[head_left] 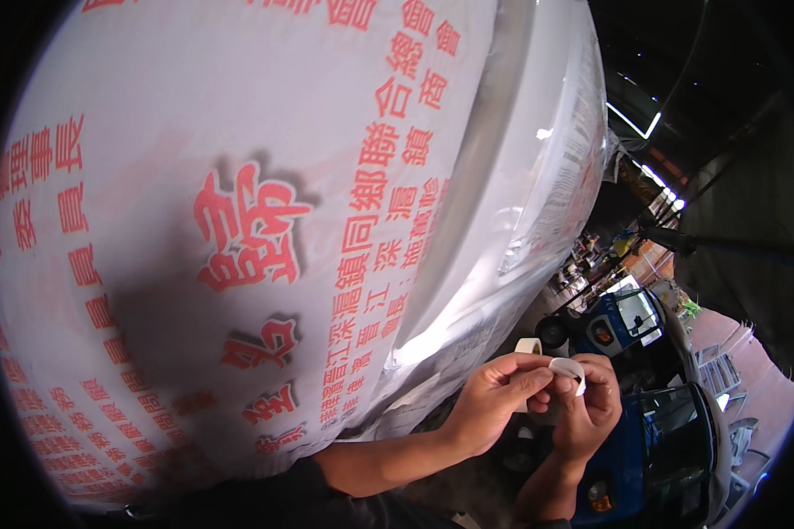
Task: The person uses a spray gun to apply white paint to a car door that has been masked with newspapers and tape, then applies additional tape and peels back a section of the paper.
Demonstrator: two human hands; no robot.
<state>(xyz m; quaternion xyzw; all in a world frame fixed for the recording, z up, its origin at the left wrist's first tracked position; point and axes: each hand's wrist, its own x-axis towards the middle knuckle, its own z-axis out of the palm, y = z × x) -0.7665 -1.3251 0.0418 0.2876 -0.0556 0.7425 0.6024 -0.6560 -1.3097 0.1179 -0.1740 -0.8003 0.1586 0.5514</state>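
Beside a broad white sheet (176, 203), your left hand (498, 392) and right hand (588, 407) meet at a loop of pale tape (578, 368)

The sheet fills most of the left and centre of your view, printed with red characters in slanting columns, and a dark shadow falls across its lower part. Along its right side curves a smooth pale panel (472, 256), and beyond that hangs a glossy, partly see-through covering (551, 167) with patches of print on it. At the right, under a dark roof, stand two blue vehicles, one lower and nearer (617, 458), one higher and farther off (595, 322).

Your forearms rise from the lower edge, and your hands come together just right of the sheet's lower part. Your left thumb and forefinger pinch close to the loop, which curls over your right fingertips. A cream tape roll (528, 346) shows behind your left fingers; you cannot tell from here how it is held.
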